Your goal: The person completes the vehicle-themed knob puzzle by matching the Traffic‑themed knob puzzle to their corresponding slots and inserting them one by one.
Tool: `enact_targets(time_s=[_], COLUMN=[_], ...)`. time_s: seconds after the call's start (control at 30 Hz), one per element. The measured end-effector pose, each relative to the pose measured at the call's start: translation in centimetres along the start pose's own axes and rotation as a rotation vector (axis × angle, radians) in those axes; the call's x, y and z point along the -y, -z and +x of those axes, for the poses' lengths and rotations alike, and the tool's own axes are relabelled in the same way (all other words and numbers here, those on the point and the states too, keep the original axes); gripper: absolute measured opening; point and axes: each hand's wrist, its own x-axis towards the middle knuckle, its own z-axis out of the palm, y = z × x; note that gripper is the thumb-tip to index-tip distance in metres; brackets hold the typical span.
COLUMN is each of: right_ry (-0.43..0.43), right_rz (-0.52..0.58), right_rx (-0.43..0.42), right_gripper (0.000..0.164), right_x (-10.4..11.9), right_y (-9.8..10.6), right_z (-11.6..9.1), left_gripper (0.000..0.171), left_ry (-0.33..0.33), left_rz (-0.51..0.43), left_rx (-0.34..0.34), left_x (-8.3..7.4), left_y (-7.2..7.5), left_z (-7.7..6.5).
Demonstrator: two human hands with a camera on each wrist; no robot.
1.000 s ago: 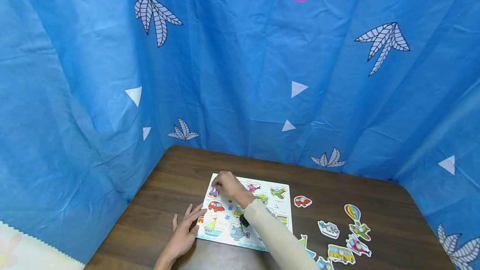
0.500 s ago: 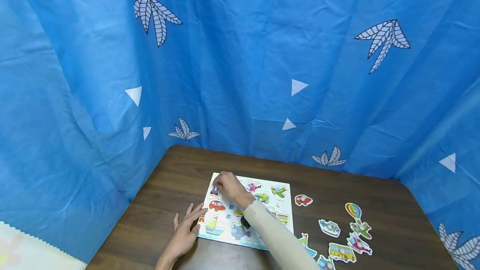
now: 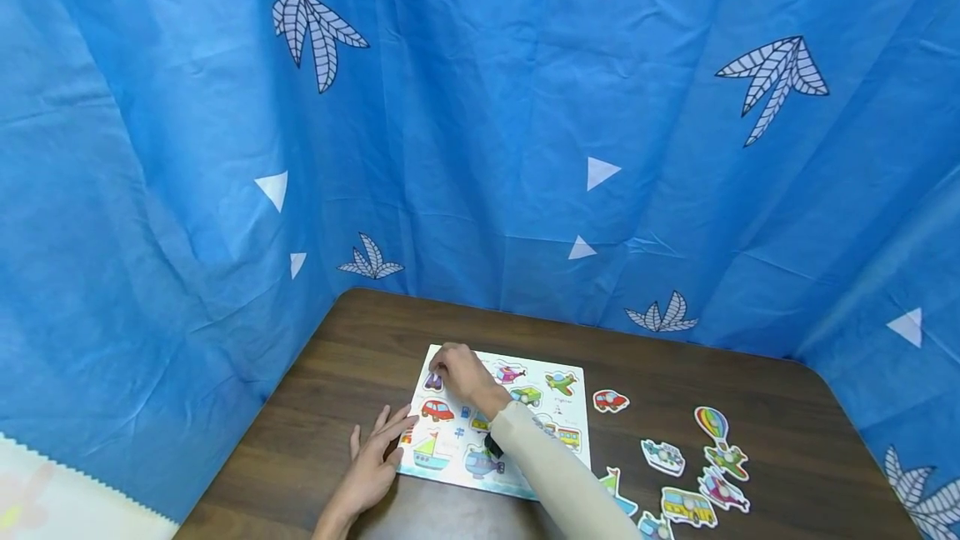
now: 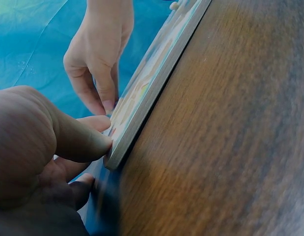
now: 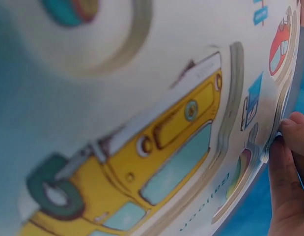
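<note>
Right hand (image 3: 459, 369): grip narrow, thumb and fingertip pinching the small purple flat puzzle piece (image 3: 432, 383). Whether they bear on a knob or on its edge is hidden.

Position: the purple piece lies directly beneath the fingertips, its visible part on the person's side of the grip, over the far left corner area of the white rectangular puzzle board (image 3: 502, 486). Its long axis appears to run from the fingertips toward the person. Judged to be the governing relation: this axis against the outline beneath; whether the piece sits flush cannot be confirmed.

Left hand (image 3: 375, 461): nearer the person than the grip, fingers straight and spread, touching the board's left edge. The right hand is the nearer to the piece.

Surroundings: a red car picture (image 3: 437, 411) is just personward of the grip; a loose red car piece (image 3: 611, 401) rests well to its right on the brown wooden worktop (image 3: 315, 407).
</note>
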Motion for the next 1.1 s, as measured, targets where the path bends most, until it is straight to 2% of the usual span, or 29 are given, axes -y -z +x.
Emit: enact_targets(time_s=[0.17, 0.33, 0.57, 0.83, 1.1], right_ry=[-0.015, -0.011, -0.028, -0.076, -0.061], right_rz=[-0.01, -0.018, 0.015, 0.035, 0.064], right_rx=[-0.017, -0.038, -0.045, -0.029, -0.005], right_gripper=[0.012, 0.011, 0.012, 0.012, 0.013], right_x=[0.17, 0.23, 0.2, 0.05, -0.16], right_y=[-0.01, -0.11, -0.35, -0.51, -0.35], right_z=[0.03, 0.15, 0.2, 0.12, 0.01], left_gripper=[0.05, 0.05, 0.05, 0.049, 0.049], left_ry=[-0.032, -0.022, -0.041, 0.003, 0.02], left_rz=[0.0, -0.002, -0.017, -0.012, -0.003], left_rx=[-0.023, -0.027, -0.021, 0.006, 0.005], left_x=[-0.14, -0.18, -0.18, -0.28, -0.22], left_y=[-0.05, -0.05, -0.04, 0.14, 0.09], left_z=[-0.1, -0.09, -0.17, 0.11, 0.13])
